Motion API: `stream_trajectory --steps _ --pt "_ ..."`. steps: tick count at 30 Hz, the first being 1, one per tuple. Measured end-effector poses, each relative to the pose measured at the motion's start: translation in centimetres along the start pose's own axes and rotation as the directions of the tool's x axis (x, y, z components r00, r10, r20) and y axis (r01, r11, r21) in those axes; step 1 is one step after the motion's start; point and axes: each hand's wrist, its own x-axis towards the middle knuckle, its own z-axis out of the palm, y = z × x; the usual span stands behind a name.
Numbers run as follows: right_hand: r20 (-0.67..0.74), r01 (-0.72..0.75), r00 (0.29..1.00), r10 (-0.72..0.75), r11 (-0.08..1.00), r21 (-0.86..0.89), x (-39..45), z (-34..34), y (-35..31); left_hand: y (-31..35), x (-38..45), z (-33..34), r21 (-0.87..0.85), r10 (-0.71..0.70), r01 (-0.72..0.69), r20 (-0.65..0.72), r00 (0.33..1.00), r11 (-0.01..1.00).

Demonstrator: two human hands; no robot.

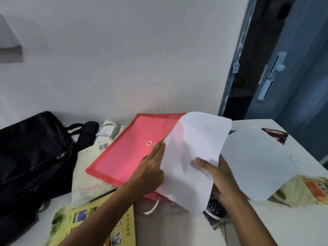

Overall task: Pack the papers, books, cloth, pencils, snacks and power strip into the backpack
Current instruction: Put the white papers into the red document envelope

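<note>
Yellow book (92,222): flat at the table's near edge, under the left forearm.
Left hand (150,167): fingers straight, pressing flat on the red folder (131,148), pointing up-right.
Right hand (218,176): grasping a white sheet (191,153), thumb on top; the sheet's long axis runs away from the camera, its far end curling over the folder.
Backpack (32,157): far left on the table.
Power strip (106,133): by the wall, between backpack and folder.
</note>
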Motion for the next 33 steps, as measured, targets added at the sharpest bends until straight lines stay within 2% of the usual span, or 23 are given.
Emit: stream_trajectory --steps 1,3,7,13,22,24,26,28,30,33 --pt "-0.104 0.087 0.991 -0.086 0.996 0.007 0.2 -0.1 -0.1 -0.2 -0.1 0.2 0.011 0.019 -0.019 0.002 1.000 1.000" --pt "-0.160 0.125 0.978 -0.130 0.991 -0.042 0.5 -0.4 -0.4 -0.6 -0.1 0.6 0.022 0.022 -0.022 0.012 1.000 1.000" --pt "-0.129 0.001 0.991 -0.021 0.988 -0.152 1.0 -1.1 -0.2 -0.8 -0.1 0.8 0.004 -0.011 0.011 0.012 1.000 1.000" --pt "-0.040 -0.074 0.997 0.072 0.995 -0.070 0.9 -3.6 0.7 -1.0 0.2 0.6 -0.050 -0.037 0.035 -0.033 0.999 0.998" --pt "-0.077 -0.223 0.974 0.213 0.961 -0.162 1.7 -5.2 -0.2 -1.0 0.2 0.6 -0.053 -0.005 0.003 -0.035 0.999 0.999" --pt "-0.044 -0.257 0.966 0.253 0.951 -0.174 1.9 -5.2 -0.4 -0.9 0.0 0.5 -0.037 -0.010 0.009 -0.029 1.000 0.999" --pt "-0.031 -0.216 0.976 0.214 0.959 -0.186 2.0 -5.1 -0.6 -0.9 -0.1 0.4 -0.026 0.002 -0.003 -0.025 1.000 1.000" --pt "-0.120 -0.092 0.990 0.067 0.974 -0.208 2.2 -4.8 -0.6 -0.7 -0.1 0.4 -0.031 -0.001 0.000 -0.025 1.000 1.000" --pt "-0.217 0.019 0.974 -0.061 0.981 -0.193 2.2 -4.3 -0.8 -0.5 0.0 0.4 -0.041 -0.023 0.022 -0.025 0.999 0.999" --pt "-0.218 0.104 0.965 -0.143 0.978 -0.180 1.8 -3.6 -1.2 -0.4 0.1 0.4 -0.049 -0.056 0.055 -0.026 0.998 0.997"
